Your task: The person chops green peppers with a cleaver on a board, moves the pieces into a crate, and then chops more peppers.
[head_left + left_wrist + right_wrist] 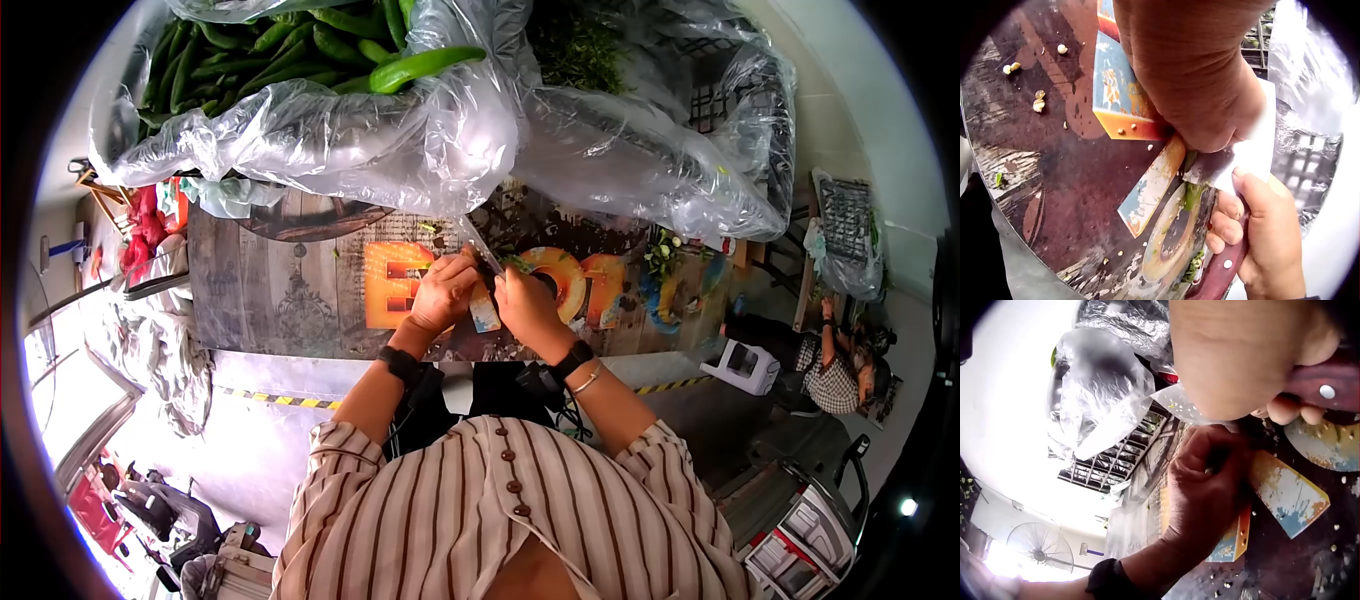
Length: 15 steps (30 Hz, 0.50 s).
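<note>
The right hand (530,312) grips the knife (484,248); the left hand's (445,290) curled fingers seem to pinch a mostly hidden pepper (1192,197) beside the knife, over the table (270,290); cutting well likely calls for tucked fingertips and short, controlled strokes.

Striped shirt (420,510), brn btns (514,487), blk wristbands (400,363)
</note>
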{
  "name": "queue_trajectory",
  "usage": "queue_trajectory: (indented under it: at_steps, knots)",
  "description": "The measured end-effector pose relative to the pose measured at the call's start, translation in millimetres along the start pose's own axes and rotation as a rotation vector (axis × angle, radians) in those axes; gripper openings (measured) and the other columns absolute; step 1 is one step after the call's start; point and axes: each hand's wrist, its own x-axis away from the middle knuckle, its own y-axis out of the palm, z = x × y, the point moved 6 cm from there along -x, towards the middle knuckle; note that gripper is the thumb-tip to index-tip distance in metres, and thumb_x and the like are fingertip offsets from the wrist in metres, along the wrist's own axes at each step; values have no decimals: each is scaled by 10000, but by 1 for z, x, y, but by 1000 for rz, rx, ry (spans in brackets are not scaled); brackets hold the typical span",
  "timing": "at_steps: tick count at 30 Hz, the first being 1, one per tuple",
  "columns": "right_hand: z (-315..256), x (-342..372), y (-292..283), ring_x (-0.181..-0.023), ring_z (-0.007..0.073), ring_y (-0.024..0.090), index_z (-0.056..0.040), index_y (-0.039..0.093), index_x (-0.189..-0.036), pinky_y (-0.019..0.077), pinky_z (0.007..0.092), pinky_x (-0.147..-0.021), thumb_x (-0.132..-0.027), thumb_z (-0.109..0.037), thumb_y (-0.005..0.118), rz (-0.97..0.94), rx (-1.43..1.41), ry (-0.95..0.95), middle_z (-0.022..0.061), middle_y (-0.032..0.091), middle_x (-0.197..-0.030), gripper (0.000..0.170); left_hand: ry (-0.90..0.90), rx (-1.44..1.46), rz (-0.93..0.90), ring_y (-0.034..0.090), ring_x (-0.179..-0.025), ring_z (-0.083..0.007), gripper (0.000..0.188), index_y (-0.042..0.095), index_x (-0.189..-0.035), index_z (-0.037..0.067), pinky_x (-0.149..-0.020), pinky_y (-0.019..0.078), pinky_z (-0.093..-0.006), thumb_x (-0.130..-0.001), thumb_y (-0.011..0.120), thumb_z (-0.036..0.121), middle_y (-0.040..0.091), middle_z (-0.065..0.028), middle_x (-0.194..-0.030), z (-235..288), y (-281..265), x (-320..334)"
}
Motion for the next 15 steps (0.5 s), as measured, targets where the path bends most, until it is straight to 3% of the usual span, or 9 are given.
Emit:
queue_trajectory:
  at_steps: [5, 7, 14, 15]
  knots:
    - [-3, 20, -20, -680, 410, 598, 25, 488, -836, 462, 483, -595, -891, -131, 524, -70, -4, -11, 237, 592, -692, 169, 4, -35, -21, 574, -909, -279, 136, 579, -839, 51, -811, 480, -360, -716, 595, -5, 598, -86, -955, -2, 3, 6]
    - [2, 26, -19, -683, 417, 595, 39, 493, -854, 461, 488, -599, -880, -118, 533, -185, 3, 71, 239, 595, -699, 164, 6, -43, -10, 572, -914, -283, 133, 579, -841, 50, -816, 479, -361, -719, 590, -3, 597, -89, -961, -4, 2, 2]
    - [7, 22, -2, -677, 426, 588, 32, 492, -839, 459, 495, -600, -873, -114, 533, -202, -3, 121, 239, 592, -692, 156, 6, -32, -24, 562, -928, -283, 136, 588, -859, 51, -836, 468, -363, -728, 574, 15, 592, -85, -943, -5, 2, 5]
    - [8, 17, 5, -670, 424, 587, 26, 488, -830, 459, 496, -594, -877, -120, 531, -142, 7, 59, 235, 586, -679, 159, 13, -27, -9, 560, -928, -282, 139, 590, -858, 51, -835, 466, -360, -725, 576, 13, 590, -84, -937, -4, 2, 4]
